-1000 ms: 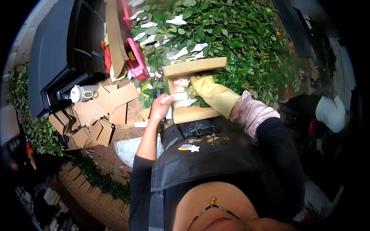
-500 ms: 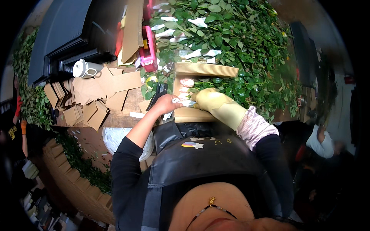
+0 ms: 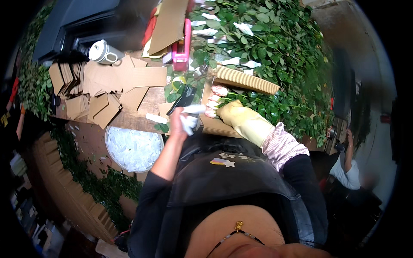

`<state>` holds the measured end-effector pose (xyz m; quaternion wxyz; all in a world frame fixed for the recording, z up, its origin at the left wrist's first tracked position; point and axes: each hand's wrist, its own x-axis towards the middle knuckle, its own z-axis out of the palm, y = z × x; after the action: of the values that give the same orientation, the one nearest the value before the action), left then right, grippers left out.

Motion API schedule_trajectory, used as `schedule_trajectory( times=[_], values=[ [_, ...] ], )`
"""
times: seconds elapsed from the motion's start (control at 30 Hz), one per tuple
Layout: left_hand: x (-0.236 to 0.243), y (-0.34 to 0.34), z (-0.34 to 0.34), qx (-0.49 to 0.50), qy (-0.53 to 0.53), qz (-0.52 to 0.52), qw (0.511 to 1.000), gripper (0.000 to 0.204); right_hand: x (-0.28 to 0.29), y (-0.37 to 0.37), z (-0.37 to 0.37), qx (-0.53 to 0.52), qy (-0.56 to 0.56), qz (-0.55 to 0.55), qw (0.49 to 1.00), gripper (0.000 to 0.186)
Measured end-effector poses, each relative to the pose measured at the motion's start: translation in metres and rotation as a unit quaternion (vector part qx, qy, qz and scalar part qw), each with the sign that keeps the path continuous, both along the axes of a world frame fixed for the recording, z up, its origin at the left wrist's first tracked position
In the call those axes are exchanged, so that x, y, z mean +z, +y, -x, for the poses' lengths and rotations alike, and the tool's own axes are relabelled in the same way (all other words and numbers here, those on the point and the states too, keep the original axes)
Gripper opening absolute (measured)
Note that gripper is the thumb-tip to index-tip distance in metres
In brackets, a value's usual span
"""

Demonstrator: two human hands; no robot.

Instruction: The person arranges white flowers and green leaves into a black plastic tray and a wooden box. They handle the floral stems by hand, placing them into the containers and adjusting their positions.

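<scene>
My left hand [image 3: 177,123] is bare and closed on a few small white wrappers [image 3: 189,116], just left of a bunch of pale pink rosebuds [image 3: 214,101]. My right hand [image 3: 234,115], in a yellow glove, grips the bunch right behind the buds. The bunch lies in a folded sheet of corrugated cardboard [image 3: 245,80] on the wooden table [image 3: 142,115]. A black hand tool [image 3: 183,98] lies on the table just above my left hand; whether my fingers touch it I cannot tell.
Green rose leaves and white-wrapped buds [image 3: 266,43] cover the table's far right. Cut cardboard pieces [image 3: 103,86], a white mug [image 3: 101,51] and a pink tool [image 3: 182,43] lie to the left. A round tub of white scraps [image 3: 133,148] stands below. Another person [image 3: 347,165] is on the right.
The view has swung, bringing the round tub into sight. My left hand has drawn back slightly from the buds with the white wrappers. My gloved right hand stays on the bunch.
</scene>
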<state>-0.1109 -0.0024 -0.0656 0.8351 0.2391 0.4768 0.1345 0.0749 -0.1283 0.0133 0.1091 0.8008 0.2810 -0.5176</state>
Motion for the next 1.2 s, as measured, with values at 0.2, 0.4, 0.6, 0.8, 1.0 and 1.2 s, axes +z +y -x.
schedule_trajectory(
  times=[0.2, 0.4, 0.6, 0.8, 1.0, 1.2],
  values=[
    [-0.030, 0.046, 0.192, 0.156, 0.152, 0.053, 0.975, 0.021, 0.025, 0.028, 0.007, -0.009, -0.041, 0.062, 0.997, 0.051],
    [-0.088, 0.070, 0.315, 0.234, 0.391, 0.051, 0.889, 0.073, 0.046, 0.035, 0.009, -0.050, -0.052, 0.132, 0.989, 0.053],
    [-0.038, 0.011, 0.113, -0.218, 0.082, -0.441, 0.867, 0.016, -0.017, 0.018, -0.002, 0.300, -0.060, 0.075, 0.949, 0.040],
    [0.009, 0.020, -0.051, -0.429, -0.005, -0.642, 0.635, 0.091, -0.035, 0.012, -0.008, 0.317, -0.044, 0.011, 0.947, 0.036],
    [-0.014, 0.025, -0.071, -0.524, -0.023, -0.641, 0.560, 0.099, 0.026, 0.006, -0.023, 0.288, 0.008, -0.073, 0.955, 0.035],
    [-0.010, 0.028, -0.076, -0.562, -0.019, -0.637, 0.527, 0.100, 0.019, -0.016, -0.028, 0.112, -0.032, -0.137, 0.984, 0.042]
  ],
)
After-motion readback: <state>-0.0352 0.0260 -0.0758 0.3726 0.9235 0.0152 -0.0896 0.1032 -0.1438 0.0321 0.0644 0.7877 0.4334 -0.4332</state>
